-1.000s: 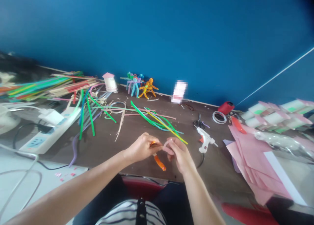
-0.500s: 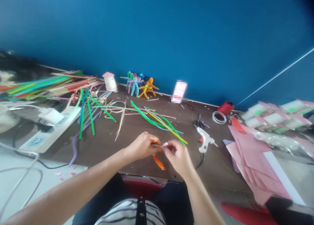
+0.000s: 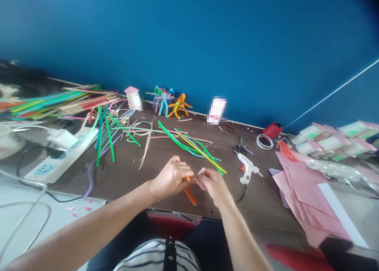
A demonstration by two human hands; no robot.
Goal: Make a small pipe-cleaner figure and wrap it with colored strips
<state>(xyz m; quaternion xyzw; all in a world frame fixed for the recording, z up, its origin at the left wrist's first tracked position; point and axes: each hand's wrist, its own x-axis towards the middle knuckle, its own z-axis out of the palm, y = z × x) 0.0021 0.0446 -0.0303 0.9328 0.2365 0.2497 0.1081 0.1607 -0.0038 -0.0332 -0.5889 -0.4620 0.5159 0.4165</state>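
My left hand (image 3: 172,176) is closed around an orange pipe cleaner (image 3: 190,196), whose thick lower end hangs below the fingers over the brown table. A smaller bit of orange shows at the left fingertips. Right beside it, my right hand (image 3: 211,184) is pinched shut, thumb and forefinger meeting the left fingertips. What lies in that pinch is too small and covered to make out. Just beyond the hands lie loose green pipe cleaners (image 3: 174,142) and a yellow pipe cleaner (image 3: 204,154). Finished-looking pipe cleaner figures, one orange (image 3: 181,104) and one light blue (image 3: 163,104), stand near the wall.
A white glue gun (image 3: 246,168) and black scissors (image 3: 240,145) lie to the right, before pink sheets (image 3: 302,200). On the left are a power strip (image 3: 63,158) with cables and a heap of coloured pipe cleaners (image 3: 59,101). A blue wall (image 3: 189,46) closes off the back.
Both hands stay together over the same spot. My left hand has rolled slightly, its knuckles turning more upward, and the orange pipe cleaner's hanging end has shifted a little left.
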